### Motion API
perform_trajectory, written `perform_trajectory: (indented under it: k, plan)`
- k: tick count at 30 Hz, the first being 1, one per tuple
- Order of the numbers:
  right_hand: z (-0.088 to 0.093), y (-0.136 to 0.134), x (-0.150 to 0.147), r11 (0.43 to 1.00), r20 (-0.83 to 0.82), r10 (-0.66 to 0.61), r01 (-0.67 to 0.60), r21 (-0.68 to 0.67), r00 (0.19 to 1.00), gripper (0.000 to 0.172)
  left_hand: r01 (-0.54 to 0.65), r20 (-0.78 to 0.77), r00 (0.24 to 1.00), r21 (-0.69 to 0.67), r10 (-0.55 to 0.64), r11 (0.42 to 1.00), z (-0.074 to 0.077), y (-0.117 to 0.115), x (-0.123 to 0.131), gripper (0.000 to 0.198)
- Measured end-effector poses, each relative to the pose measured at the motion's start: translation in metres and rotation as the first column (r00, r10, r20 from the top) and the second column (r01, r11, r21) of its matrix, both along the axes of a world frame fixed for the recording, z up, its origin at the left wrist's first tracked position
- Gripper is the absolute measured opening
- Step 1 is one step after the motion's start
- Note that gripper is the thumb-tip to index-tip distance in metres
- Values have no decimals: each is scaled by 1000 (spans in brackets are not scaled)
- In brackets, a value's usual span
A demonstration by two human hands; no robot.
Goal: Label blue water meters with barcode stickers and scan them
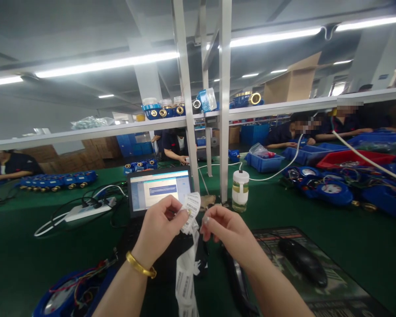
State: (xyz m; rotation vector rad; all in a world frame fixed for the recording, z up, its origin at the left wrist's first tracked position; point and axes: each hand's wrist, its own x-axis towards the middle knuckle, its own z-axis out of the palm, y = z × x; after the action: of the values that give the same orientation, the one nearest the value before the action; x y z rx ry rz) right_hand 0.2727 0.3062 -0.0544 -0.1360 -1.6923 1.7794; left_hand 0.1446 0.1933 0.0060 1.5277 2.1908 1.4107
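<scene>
My left hand (161, 229) pinches the upper end of a long white strip of barcode labels (185, 277) between thumb and fingers. The strip hangs down, twisted, past the laptop's keyboard side to the bottom of the view. Just right of the strip, my right hand (229, 233) is closed with thumb and fingertips together; whether anything small is in them cannot be made out. Behind both hands stands an open laptop (160, 190) with its screen lit. A black handheld device (236, 281), partly hidden by my right forearm, lies below that hand.
At right are a black mouse (302, 262) on a patterned mouse pad (343, 286) and a jar of liquid (240, 193). A power strip (90, 209) with cables lies left. Blue meters (333, 191) lie around the green table. Metal posts (224, 110) carry a shelf; several people sit beyond.
</scene>
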Motion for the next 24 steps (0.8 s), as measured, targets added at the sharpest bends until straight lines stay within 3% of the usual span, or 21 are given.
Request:
perform_trajectory:
  k: [2,5,7,11,15,19,22,24]
  plan:
    - [-2,-10,4,998,33,27,-29,63,999,26,-47,-66,997,3,47,999,7,2,1,18]
    - [-7,-17,3,969,84,-130,109,220,988,22,-86,-151,984,42,91,995,17,5,2,24]
    - [-12,-17,0,955,87,-186,159,251,979,25,-91,-173,980,69,102,993,23,7,2,28]
    - [-12,-16,-4,968,41,-140,129,213,989,32,-69,-16,997,46,70,997,28,10,0,32]
    - [-6,-23,-3,967,-1,-110,107,233,994,29,-52,241,970,35,42,998,21,15,-4,34]
    - [-10,-29,-5,950,-98,-180,199,240,979,17,-114,345,936,105,72,988,5,22,-8,38]
    - [-20,-26,-8,967,-65,-213,220,130,975,17,-114,384,922,151,49,982,-6,23,-5,41]
    - [-25,-22,-10,981,-85,-191,192,-5,978,20,-51,386,922,140,-7,989,-10,21,0,41]
